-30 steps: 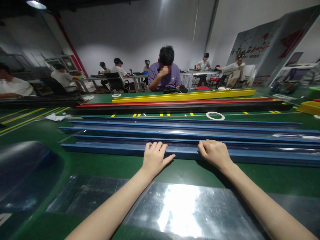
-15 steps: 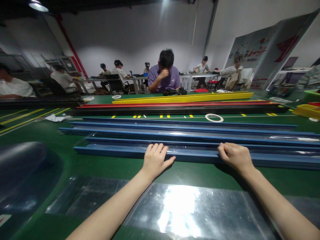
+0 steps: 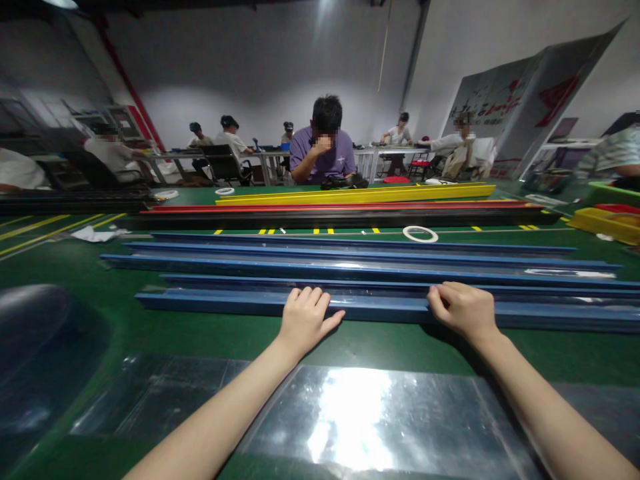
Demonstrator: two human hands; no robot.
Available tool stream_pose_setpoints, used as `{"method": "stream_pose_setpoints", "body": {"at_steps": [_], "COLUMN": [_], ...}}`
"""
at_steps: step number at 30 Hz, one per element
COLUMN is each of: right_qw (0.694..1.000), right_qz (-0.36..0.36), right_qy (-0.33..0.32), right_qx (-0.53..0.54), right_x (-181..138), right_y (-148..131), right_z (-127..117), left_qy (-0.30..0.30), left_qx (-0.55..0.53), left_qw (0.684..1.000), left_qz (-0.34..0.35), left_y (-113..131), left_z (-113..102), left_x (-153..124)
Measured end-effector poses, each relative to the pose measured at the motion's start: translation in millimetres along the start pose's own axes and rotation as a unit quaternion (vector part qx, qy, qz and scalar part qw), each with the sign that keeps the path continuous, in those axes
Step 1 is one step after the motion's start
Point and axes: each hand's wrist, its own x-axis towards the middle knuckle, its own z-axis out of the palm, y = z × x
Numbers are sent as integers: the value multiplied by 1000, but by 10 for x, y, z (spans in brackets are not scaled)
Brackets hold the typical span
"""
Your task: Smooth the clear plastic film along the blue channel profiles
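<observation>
A long blue channel strip (image 3: 215, 303) with raised walls lies crosswise on the green table in front of me. My left hand (image 3: 305, 317) has its fingers bent over the near wall of this strip, and the thumb points right along its front. Farther right, my right hand (image 3: 465, 310) is curled closed at the same near wall. Its fingertips are hidden, so anything small inside the fist does not show. Just behind lie more blue channel strips (image 3: 250, 260), parallel to the first. Clear sheets (image 3: 400, 413) lie flat under my forearms, reflecting light.
Beyond the blue strips are a red and black strip (image 3: 340, 217) and a yellow strip (image 3: 360, 194). A white ring (image 3: 406, 233), probably tape, lies between. A yellow bin (image 3: 600, 223) stands right. One person (image 3: 323, 157) sits opposite; others sit farther back.
The view has shifted slightly, so the scene sits a little farther left. Both hands keep their places at the blue channel strip.
</observation>
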Motion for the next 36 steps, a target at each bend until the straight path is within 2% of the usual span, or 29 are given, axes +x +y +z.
{"method": "stream_pose_setpoints", "body": {"at_steps": [6,11,15,23,36], "right_qw": [999,996,997,997,997], "right_qz": [-25,-82,-76,-73,-46], "right_qy": [18,28,11,-8,-25], "right_qx": [-19,-7,15,37,54], "right_x": [38,169,223,192,219], "right_y": [-70,-462,-702,-644,-661], "right_z": [-40,-101,-91,4,19], "left_qy": [-2,-5,-14,-13,-26], "left_qx": [-1,3,4,-4,2], "left_qw": [1000,1000,1000,1000,1000], "left_qz": [-2,-3,-4,-5,-10], "left_y": [2,0,1,5,8], "left_z": [10,16,17,18,12], "left_x": [0,-1,-2,4,0]}}
